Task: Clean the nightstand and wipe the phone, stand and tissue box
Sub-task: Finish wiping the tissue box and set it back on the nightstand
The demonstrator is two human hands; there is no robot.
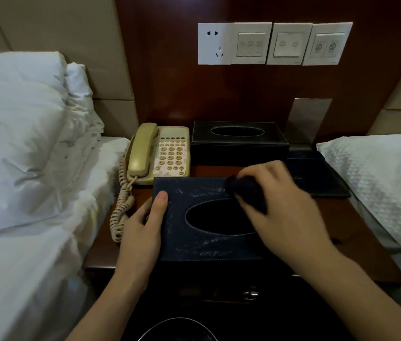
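I see the dark blue tissue box (206,220) between both hands at the worktop's (364,222) front edge: my left hand (142,225) has its grip curled round the box's left side, thumb on the lid, while my right hand (283,205) pinches a dark cloth (246,190) against the lid's far right corner. Beyond the left grip sits the beige phone (160,153), beyond the right a second black tissue box (238,141) and a black stand (317,175). White beds (34,168) flank the worktop, with wall switches (273,43) above.
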